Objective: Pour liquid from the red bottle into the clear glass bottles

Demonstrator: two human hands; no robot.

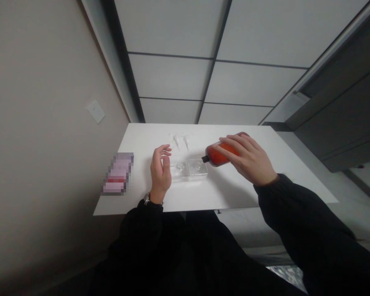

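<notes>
My right hand [245, 158] is wrapped round a bottle of red-orange colour [217, 155], tipped almost onto its side. Its dark neck points left and hovers over the right half of a clear box [198, 174] with two compartments. Whether liquid is coming out is too small to tell. Just left of the box is my left hand [161, 170], fingers apart and slightly curled, with nothing in it. Behind the box lie two small white pointed pieces [181, 142], whose kind I cannot make out.
The things rest on a white table [234, 193]. At its left edge is a blurred pinkish item [117, 172]. A wall with a white socket plate [95, 112] rises on the left, and pale panels [172, 78] stand behind the table.
</notes>
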